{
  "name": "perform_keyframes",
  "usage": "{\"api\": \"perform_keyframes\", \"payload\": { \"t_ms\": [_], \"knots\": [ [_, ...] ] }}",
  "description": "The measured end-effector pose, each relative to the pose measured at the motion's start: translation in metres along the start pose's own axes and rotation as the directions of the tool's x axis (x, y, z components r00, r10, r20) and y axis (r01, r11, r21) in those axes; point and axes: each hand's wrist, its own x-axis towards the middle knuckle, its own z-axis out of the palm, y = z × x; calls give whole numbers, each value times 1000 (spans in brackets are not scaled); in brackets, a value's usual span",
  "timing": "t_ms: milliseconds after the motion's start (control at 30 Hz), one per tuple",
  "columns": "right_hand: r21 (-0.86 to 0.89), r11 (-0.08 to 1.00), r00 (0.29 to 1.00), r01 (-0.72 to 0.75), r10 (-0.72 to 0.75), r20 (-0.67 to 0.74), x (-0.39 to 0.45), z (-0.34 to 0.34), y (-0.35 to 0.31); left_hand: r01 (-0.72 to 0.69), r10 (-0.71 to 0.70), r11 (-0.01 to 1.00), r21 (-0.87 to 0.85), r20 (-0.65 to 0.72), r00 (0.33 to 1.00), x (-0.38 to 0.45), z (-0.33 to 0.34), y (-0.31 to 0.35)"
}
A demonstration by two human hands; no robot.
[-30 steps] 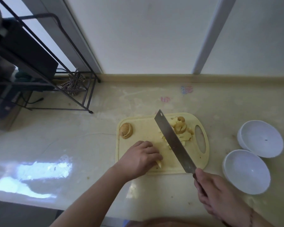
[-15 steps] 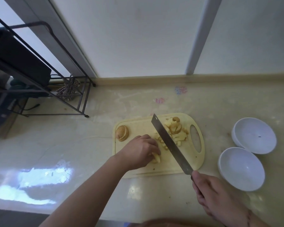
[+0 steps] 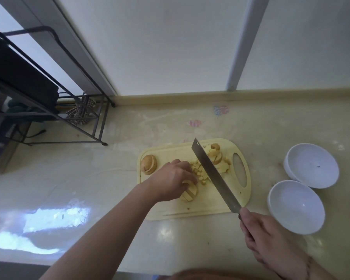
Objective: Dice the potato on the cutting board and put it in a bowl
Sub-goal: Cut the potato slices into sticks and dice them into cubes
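Knife (image 3: 214, 174) now swung closer to left hand (image 3: 171, 181), more dice (image 3: 200, 173) piled at blade than second ago. Potato (image 3: 191, 191) pinned on board (image 3: 202, 209) under curled left fingers. Handle gripped by right hand (image 3: 265, 237). Dicing judged partway; bowls (image 3: 296, 207) unfilled.

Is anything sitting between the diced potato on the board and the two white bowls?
Nothing visible blocks it. Right of the diced potato lie only the cleaver blade, bare cutting board and bare counter before the bowls.
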Motion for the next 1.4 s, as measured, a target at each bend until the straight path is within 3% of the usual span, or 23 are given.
{"api": "perform_keyframes", "payload": {
  "t_ms": [233,433,600,667,767,867,967,1033,1133,1267,1400],
  "knots": [
    [-39,999,1000,12,-13,-23,3,2,4,-114,117,991,66,-43,992,-5,10,-7],
    [-76,997,999,18,-21,-29,3,1,2,-234,214,951,200,118,970,-24,12,-23],
    [-148,988,999,30,-34,-23,4,2,2,-248,259,945,214,-25,966,-28,24,-29],
    [-162,986,999,23,-27,-24,6,3,2,-175,196,966,192,-99,976,-34,32,-27],
    [-176,984,1000,10,-12,-8,10,5,1,77,-44,992,101,-297,954,-36,46,-15],
    [-163,987,1000,1,1,12,18,11,-2,353,-334,934,-55,-489,806,-31,62,9],
    [-284,958,998,30,-43,-39,29,21,-1,550,-543,820,-159,-520,660,-26,72,32],
    [-384,922,993,38,-78,-87,35,27,1,602,-602,773,-197,-527,600,-23,77,40],
    [-454,890,992,52,-99,-80,39,33,0,597,-585,779,-191,-563,584,-22,81,38],
    [-474,877,986,80,-138,-89,41,30,-1,509,-479,850,-137,-603,638,-27,82,26],
    [-465,880,990,96,-134,-49,36,30,-4,225,-226,970,-89,-665,712,-36,86,12]
  ]
}}
